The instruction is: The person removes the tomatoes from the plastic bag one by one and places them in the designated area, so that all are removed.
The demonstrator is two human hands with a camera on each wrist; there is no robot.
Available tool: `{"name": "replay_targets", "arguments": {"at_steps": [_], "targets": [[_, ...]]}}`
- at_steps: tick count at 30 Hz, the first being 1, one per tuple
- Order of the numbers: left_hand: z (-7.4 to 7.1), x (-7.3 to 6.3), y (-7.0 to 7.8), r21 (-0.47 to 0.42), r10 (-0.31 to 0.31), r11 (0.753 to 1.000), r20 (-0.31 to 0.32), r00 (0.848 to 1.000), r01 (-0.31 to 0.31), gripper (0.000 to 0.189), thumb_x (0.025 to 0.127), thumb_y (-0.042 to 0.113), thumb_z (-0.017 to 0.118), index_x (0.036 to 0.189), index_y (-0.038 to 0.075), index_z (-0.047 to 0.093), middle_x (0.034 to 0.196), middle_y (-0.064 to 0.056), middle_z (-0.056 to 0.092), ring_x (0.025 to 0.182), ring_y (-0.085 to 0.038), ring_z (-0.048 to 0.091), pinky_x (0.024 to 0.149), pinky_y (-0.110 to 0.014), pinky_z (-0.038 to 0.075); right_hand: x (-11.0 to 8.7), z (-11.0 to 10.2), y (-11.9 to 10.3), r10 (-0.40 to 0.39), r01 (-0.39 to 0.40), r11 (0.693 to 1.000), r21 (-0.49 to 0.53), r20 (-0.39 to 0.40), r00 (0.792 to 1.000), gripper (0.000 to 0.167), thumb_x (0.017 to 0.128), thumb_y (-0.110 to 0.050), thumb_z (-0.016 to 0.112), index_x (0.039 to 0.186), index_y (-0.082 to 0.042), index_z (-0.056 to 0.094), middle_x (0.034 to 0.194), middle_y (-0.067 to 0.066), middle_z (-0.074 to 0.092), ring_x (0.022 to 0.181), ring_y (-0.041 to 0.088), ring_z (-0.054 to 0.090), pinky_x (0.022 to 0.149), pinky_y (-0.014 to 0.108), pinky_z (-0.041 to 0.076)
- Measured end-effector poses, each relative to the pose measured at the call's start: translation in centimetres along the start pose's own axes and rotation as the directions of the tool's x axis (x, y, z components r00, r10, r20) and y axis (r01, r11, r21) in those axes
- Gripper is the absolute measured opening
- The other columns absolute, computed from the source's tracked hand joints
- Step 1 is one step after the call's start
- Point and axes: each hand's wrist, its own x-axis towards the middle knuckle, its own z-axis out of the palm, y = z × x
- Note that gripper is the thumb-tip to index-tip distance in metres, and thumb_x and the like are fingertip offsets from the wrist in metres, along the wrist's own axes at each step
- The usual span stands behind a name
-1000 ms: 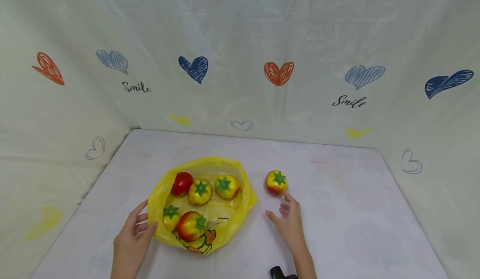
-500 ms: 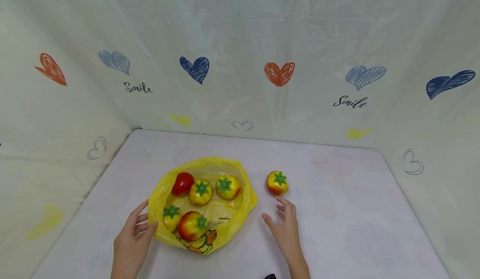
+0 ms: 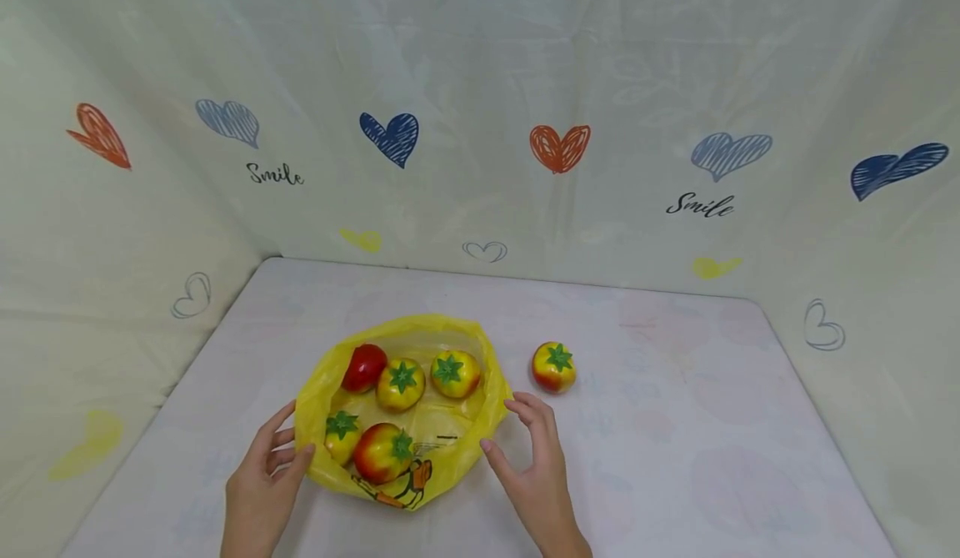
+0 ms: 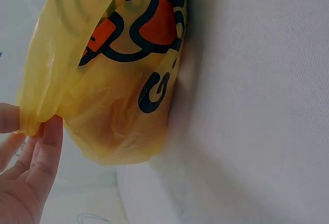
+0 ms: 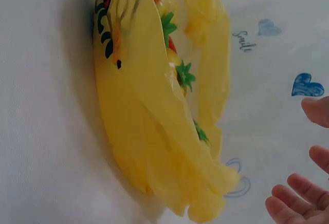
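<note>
A yellow plastic bag (image 3: 468, 458) with a printed cartoon lies on the table with its mouth spread wide. Inside are several round toy fruits, among them a yellow one (image 3: 390, 395) with a green star-shaped leaf top and a red one (image 3: 367, 366). My left hand (image 3: 264, 479) pinches the bag's left rim between thumb and fingers, as the left wrist view also shows. By the bag's right rim is my right hand (image 3: 536, 475), thumb and fingers spread; the right wrist view shows a gap between its fingers (image 5: 293, 203) and the bag.
Another yellow-red toy fruit (image 3: 553, 367) sits on the white table (image 3: 675, 424), right of the bag and beyond my right hand. A pale cloth wall (image 3: 480, 66) printed with hearts and "Smile" rises behind the table and along both sides.
My right hand has moved left from beside the loose toy fruit to the bag's right rim. The left hand keeps its pinch; bag and fruits stay put. A dark object at the bottom edge has left view.
</note>
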Motion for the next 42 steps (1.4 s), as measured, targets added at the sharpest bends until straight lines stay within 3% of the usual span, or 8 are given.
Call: {"name": "replay_targets", "arguments": {"at_steps": [1, 8, 10, 18, 24, 29, 34, 42], "targets": [[-0.1, -0.2, 0.3, 0.0, 0.0, 1.0, -0.001, 1.0, 0.0, 0.062, 0.09, 0.014, 0.061, 0.145, 0.02, 0.033, 0.118, -0.02, 0.055, 0.094, -0.025, 0.06, 0.08, -0.04, 0.056, -0.1, 0.1, -0.2, -0.019, 0.019, 1.0, -0.001, 0.014, 1.0, 0.048, 0.079, -0.023, 0.075, 0.121, -0.013, 0.054, 0.132, 0.0, 0.047, 0.121, 0.011, 0.046, 0.098, 0.041, 0.046], [1.7, 2.5, -4.2, 0.031, 0.003, 1.0, -0.023, 1.0, -0.002, 0.066, 0.089, 0.029, 0.063, 0.144, 0.039, 0.028, 0.12, -0.008, 0.057, 0.088, -0.01, 0.06, 0.071, -0.029, 0.058, -0.6, 1.4, -0.5, -0.069, 0.063, 0.997, 0.052, 0.127, 0.989, 0.045, 0.081, -0.025, 0.072, 0.121, -0.024, 0.052, 0.13, -0.01, 0.047, 0.122, 0.012, 0.047, 0.103, 0.037, 0.043], [1.1, 1.8, -3.0, 0.013, 0.002, 1.0, -0.007, 1.0, -0.002, 0.066, 0.089, 0.025, 0.063, 0.145, 0.032, 0.029, 0.12, -0.012, 0.056, 0.089, -0.015, 0.061, 0.071, -0.033, 0.058, -0.7, 1.8, -0.4, -0.079, 0.071, 0.996, 0.06, 0.154, 0.985, 0.044, 0.082, -0.024, 0.072, 0.121, -0.024, 0.052, 0.13, -0.013, 0.046, 0.123, 0.012, 0.047, 0.104, 0.036, 0.042], [1.1, 1.6, -2.6, 0.024, -0.02, 0.999, -0.031, 0.999, 0.02, 0.065, 0.089, 0.024, 0.064, 0.143, 0.038, 0.031, 0.117, -0.008, 0.058, 0.088, -0.013, 0.06, 0.059, -0.023, 0.056, -1.1, 3.2, 0.3, -0.154, 0.131, 0.984, 0.119, 0.208, 0.966, 0.041, 0.085, -0.028, 0.068, 0.122, -0.029, 0.05, 0.131, -0.009, 0.048, 0.122, 0.017, 0.048, 0.103, 0.033, 0.043], [0.6, 0.8, -1.3, -0.007, 0.002, 1.0, -0.016, 1.0, -0.002, 0.064, 0.089, 0.017, 0.063, 0.145, 0.023, 0.033, 0.117, -0.019, 0.055, 0.093, -0.025, 0.059, 0.076, -0.039, 0.057, -1.2, 4.2, 1.0, -0.191, 0.173, 0.98, 0.094, 0.238, 0.952, 0.042, 0.084, -0.022, 0.069, 0.122, -0.022, 0.051, 0.129, 0.004, 0.051, 0.121, 0.019, 0.05, 0.102, 0.036, 0.044], [0.9, 1.2, -2.1, 0.027, 0.024, 0.999, -0.045, 0.999, -0.023, 0.065, 0.087, 0.021, 0.066, 0.144, 0.029, 0.034, 0.114, -0.013, 0.057, 0.084, -0.014, 0.061, 0.061, -0.03, 0.057, -1.3, 4.9, 1.4, -0.168, 0.162, 0.986, 0.045, 0.291, 0.942, 0.042, 0.085, -0.021, 0.068, 0.122, -0.011, 0.051, 0.13, 0.008, 0.05, 0.121, 0.022, 0.05, 0.101, 0.04, 0.044], [1.0, 1.4, -2.5, 0.014, 0.033, 0.999, -0.027, 0.999, -0.032, 0.066, 0.088, 0.022, 0.065, 0.145, 0.029, 0.032, 0.117, -0.014, 0.057, 0.088, -0.016, 0.062, 0.067, -0.033, 0.058, -1.4, 5.3, 1.7, -0.127, 0.133, 0.991, 0.005, 0.329, 0.936, 0.043, 0.087, -0.027, 0.065, 0.124, -0.01, 0.051, 0.129, 0.007, 0.05, 0.119, 0.025, 0.05, 0.1, 0.044, 0.044], [0.2, 0.2, -0.5, -0.02, 0.026, 0.999, -0.005, 1.0, -0.026, 0.062, 0.089, 0.015, 0.062, 0.144, 0.021, 0.034, 0.116, -0.019, 0.055, 0.094, -0.025, 0.06, 0.075, -0.037, 0.057, -1.7, 6.2, 2.0, -0.099, 0.145, 0.985, -0.094, 0.374, 0.922, 0.047, 0.089, -0.034, 0.062, 0.128, -0.014, 0.048, 0.129, 0.005, 0.048, 0.119, 0.025, 0.049, 0.1, 0.042, 0.045]]}}
